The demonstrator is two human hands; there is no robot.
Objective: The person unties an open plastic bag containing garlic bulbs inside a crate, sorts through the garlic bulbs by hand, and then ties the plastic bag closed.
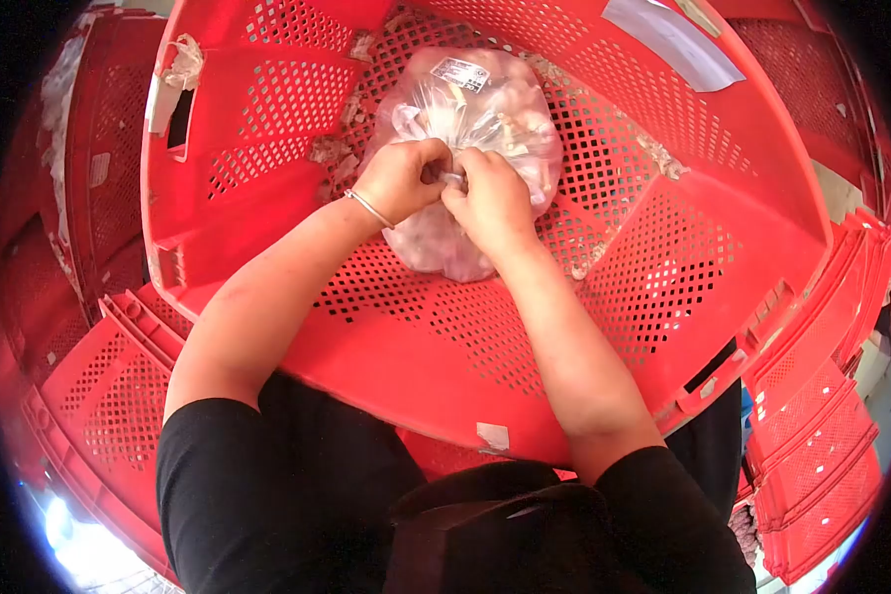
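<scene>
And here both hands are working right at the mouth of the clear plastic bag (525, 109), which is sitting inside the large red crate (762, 188), on its perforated floor. The left hand (401, 176) is curling nearly closed, thumb and fingers pinching the gathered neck; the right hand (493, 198) is closing on the same neck from the other side — the two are almost touching, and exactly how the fingertips are gripping is too small to tell. For a good finish, I'd judge, one hand should be pinning the gathers low and tight against the contents while the other is doing the twisting or knotting, pulling evenly so the thin film isn't tearing. Letting the crate floor be carrying the weight looks wise. Now the count: two hands are showing, one bracelet (369, 209) is circling the left wrist, one bag is lying there, one printed label (459, 74) is facing up on it, and one crate is surrounding it. More red crates (812, 436) are crowding the edges — overlapping too much for counting — and the bag's pale, pinkish contents are blurring together uncountably.
</scene>
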